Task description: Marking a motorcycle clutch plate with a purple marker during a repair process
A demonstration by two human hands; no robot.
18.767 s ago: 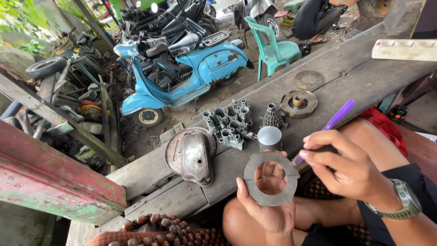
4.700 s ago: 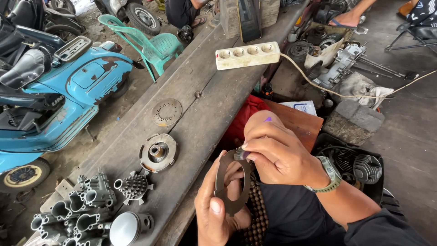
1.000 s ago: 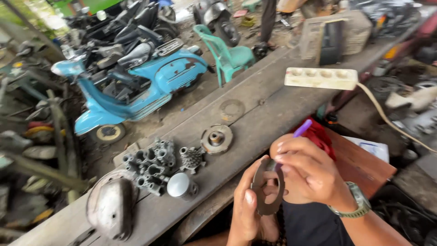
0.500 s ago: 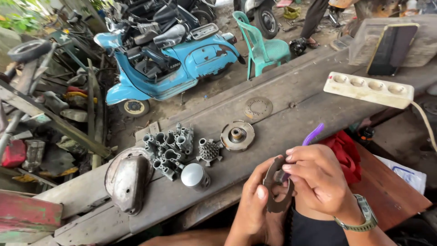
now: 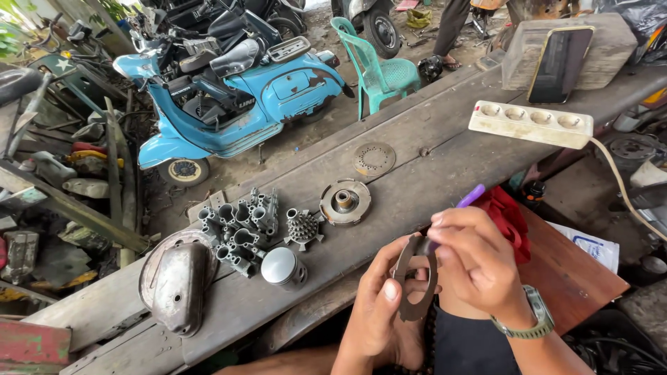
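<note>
My left hand holds a flat grey metal ring plate upright, thumb on its front face, just in front of the wooden bench. My right hand grips a purple-handled tool and presses its tip to the top of the ring; the tip is hidden by my fingers. A watch sits on my right wrist. On the bench lie a round hub part, a spiked gear-like part, a shiny piston and a cluster of grey tubes.
A rusty curved metal cover lies at the bench's left end, a perforated disc farther back. A white power strip and a phone leaning on a block sit at right. Beyond stand a blue scooter and a green plastic chair.
The view has shifted slightly over the last second. Both hands keep the ring and the purple tool together; the ring stays upright in my left hand.
</note>
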